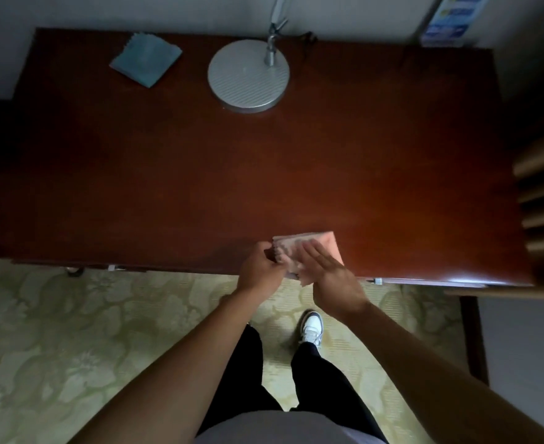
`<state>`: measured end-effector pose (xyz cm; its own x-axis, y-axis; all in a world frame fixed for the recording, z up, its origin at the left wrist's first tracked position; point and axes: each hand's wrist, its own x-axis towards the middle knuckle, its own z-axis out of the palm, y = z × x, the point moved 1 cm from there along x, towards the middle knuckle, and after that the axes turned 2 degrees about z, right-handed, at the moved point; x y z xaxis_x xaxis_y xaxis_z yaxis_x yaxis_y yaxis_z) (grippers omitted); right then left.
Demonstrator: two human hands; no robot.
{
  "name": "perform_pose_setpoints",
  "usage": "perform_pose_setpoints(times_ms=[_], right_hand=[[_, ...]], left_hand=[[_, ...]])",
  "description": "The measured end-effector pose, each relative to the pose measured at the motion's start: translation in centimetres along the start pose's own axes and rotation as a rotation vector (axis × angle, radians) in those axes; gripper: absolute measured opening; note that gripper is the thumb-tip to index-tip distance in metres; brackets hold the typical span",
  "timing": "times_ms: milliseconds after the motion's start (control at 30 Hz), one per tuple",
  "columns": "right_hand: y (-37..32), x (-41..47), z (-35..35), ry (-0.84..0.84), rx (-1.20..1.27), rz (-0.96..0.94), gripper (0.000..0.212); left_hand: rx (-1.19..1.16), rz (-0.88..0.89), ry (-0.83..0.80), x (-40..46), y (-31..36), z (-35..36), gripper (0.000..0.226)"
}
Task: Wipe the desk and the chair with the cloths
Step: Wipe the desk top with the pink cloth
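A folded pink cloth (pixel 323 243) lies at the front edge of the dark red-brown desk (pixel 232 174). My left hand (pixel 261 267) pinches the cloth's left edge with curled fingers. My right hand (pixel 326 274) rests flat on top of the cloth, its fingers straight, and covers the near part of it. A folded blue cloth (pixel 145 59) sits at the desk's back left, far from both hands. The wooden slatted back of a chair (pixel 543 193) shows at the right edge of the view, beside the desk.
A lamp with a round silver base (pixel 248 78) stands at the back middle of the desk. A blue and white box (pixel 450 20) stands against the wall at the back right. Pale patterned carpet (pixel 71 331) covers the floor below the desk.
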<state>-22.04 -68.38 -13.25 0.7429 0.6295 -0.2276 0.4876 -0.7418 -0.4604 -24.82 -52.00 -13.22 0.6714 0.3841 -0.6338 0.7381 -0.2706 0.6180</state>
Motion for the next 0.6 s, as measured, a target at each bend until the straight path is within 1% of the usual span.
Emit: perform_pose_setpoints(times_ms=[100, 167, 200, 267, 300, 333, 367, 400, 433, 500, 567, 600], right_hand=[[1.8, -1.7, -1.9, 0.164, 0.055, 0.13, 0.061], [2.3, -1.9, -3.1, 0.159, 0.147, 0.256, 0.047], [2.4, -1.8, -3.9, 0.141, 0.246, 0.312, 0.04], [1.9, -1.6, -5.3, 0.14, 0.558, 0.363, 0.022], [1.2, -1.2, -6.0, 0.149, 0.711, 0.363, 0.019], [0.7, -0.9, -6.4, 0.148, 0.845, 0.366, 0.021], [-0.4, -0.6, -7.0, 0.129, 0.977, 0.362, 0.02], [-1.1, -0.4, -7.4, 0.103, 1.084, 0.368, 0.013], [-2.1, -0.2, -7.7, 0.069, 1.187, 0.379, 0.009], [-4.1, 0.2, -7.9, -0.012, 1.376, 0.428, 0.016], [-6.2, 0.7, -7.9, -0.087, 1.471, 0.465, 0.025], [-7.0, 0.9, -7.6, -0.118, 1.496, 0.483, 0.031]], left_hand=[[-0.268, -0.121, -0.032, -1.0, 1.0, 1.8, 0.014], [-0.386, -0.117, -0.046, -1.8, 1.8, 2.0, 0.017], [-0.397, -0.08, -0.049, -2.4, 2.4, 1.8, 0.019], [-0.333, 0.007, -0.033, -4.0, 3.1, 1.0, 0.023], [-0.293, 0.033, -0.022, -4.5, 3.4, 0.4, 0.025], [-0.277, 0.032, -0.016, -4.9, 3.4, 0.0, 0.025], [-0.298, 0.021, 0.01, -5.7, 3.5, -0.8, 0.022], [-0.342, -0.005, 0.019, -6.2, 3.5, -1.4, 0.017], [-0.397, -0.039, 0.022, -6.8, 3.4, -2.1, 0.019], [-0.542, -0.103, -0.018, -7.6, 2.9, -3.4, 0.033], [-0.747, -0.158, -0.044, -8.3, 2.1, -5.2, 0.035], [-0.81, -0.159, -0.052, -8.6, 1.7, -5.9, 0.034]])
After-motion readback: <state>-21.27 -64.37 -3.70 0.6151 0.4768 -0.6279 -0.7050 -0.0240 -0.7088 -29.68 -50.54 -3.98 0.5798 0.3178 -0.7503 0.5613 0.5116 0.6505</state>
